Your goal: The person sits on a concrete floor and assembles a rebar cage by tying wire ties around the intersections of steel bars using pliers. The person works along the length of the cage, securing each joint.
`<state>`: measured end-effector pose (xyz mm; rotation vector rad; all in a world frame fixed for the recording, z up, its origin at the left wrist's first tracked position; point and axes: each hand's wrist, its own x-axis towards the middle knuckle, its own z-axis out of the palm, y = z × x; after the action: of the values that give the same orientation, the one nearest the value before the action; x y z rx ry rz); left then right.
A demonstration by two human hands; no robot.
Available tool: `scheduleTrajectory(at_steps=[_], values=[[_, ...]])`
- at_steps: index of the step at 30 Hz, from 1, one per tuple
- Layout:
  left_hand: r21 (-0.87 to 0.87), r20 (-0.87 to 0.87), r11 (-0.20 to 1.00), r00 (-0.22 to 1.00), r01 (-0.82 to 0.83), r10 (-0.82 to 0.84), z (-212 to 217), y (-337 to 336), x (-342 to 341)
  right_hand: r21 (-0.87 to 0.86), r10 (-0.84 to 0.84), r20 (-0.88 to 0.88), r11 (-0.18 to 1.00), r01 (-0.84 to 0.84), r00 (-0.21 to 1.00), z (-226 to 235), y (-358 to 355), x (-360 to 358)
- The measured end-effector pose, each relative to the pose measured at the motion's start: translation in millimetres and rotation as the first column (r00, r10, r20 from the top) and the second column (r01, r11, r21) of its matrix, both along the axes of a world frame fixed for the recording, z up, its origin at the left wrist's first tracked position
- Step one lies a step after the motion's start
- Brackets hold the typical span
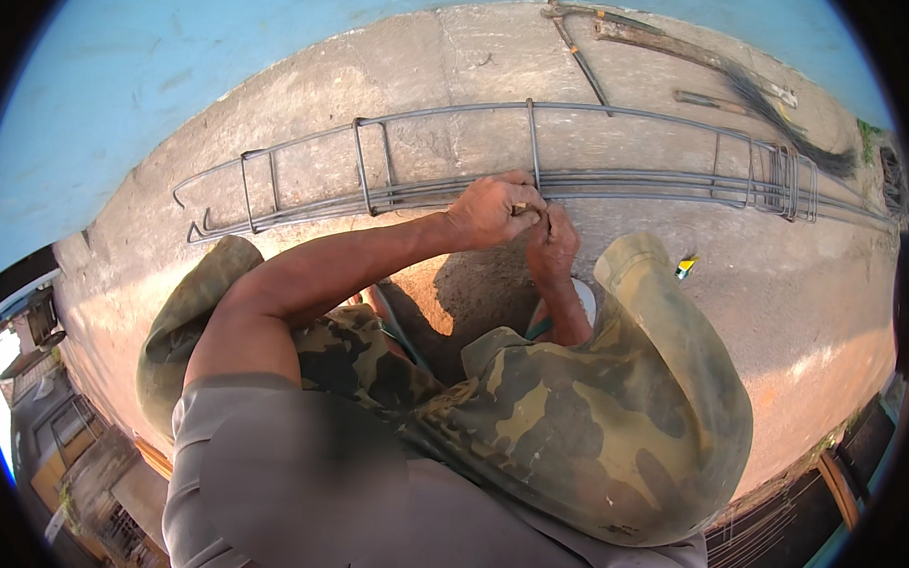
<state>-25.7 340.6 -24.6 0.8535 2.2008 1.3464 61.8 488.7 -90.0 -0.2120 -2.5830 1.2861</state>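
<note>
A long rebar cage (448, 187) lies across the ground in front of me, its lengthwise bars joined by square stirrups. At a stirrup (532, 136) near its middle, my hands meet on the near side bars. My left hand (489, 213) is closed, with a small yellowish piece showing at its fingers; I cannot make out what it is. Just right of it and almost touching, my right hand (553, 245) has its fingers pinched together. Whatever they grip is hidden. Several stirrups (793, 184) are bunched close together toward the cage's right end.
Beyond the cage rest a long-handled tool (580, 60) with orange bands, a wooden bar (673, 46) and a bundle of thin dark wire (795, 131). A small yellow packet (686, 266) lies right of my knee. A blue wall (233, 26) borders the far side.
</note>
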Motion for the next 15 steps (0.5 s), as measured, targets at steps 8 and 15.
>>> scheduleTrajectory(at_steps=[8, 15], values=[[-0.198, 0.478, 0.978, 0.878, 0.072, 0.032, -4, 6, -36, 0.109, 0.058, 0.095, 0.992, -0.068, 0.994, 12, 9, -5], [-0.325, 0.090, 0.941, 0.994, 0.089, -0.063, -13, 13, -32, -0.046, 0.130, 0.207, 0.991, -0.123, 0.970, 40, 18, -14]])
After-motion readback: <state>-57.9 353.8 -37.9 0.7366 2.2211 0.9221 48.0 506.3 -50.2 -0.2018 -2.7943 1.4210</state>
